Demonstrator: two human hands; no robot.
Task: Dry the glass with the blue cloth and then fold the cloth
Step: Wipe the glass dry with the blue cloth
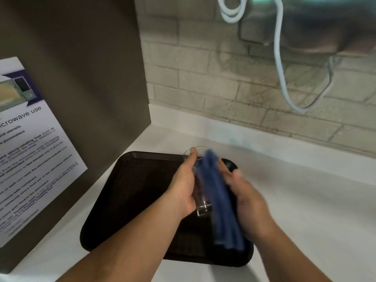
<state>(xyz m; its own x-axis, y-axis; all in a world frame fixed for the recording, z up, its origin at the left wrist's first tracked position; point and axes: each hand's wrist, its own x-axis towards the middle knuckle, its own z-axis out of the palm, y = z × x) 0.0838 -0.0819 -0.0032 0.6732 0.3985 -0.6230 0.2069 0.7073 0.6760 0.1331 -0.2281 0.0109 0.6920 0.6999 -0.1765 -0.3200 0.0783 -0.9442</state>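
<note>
My left hand [184, 186] grips a tall clear glass [202, 208], tilted with its rim pointing away from me and its thick base toward me. My right hand [247, 197] presses a bunched blue cloth [220, 202] against the right side of the glass. The cloth runs from the rim down past the base and hangs over the tray. The right hand is blurred. Most of the glass wall is hidden between my palm and the cloth.
Under my hands a dark brown tray [130, 192] lies on the white counter [309, 200]. A dark panel with a microwave notice [30, 147] stands at the left. A tiled wall [213, 78] is behind, and a white cable [280, 64] hangs at the upper right.
</note>
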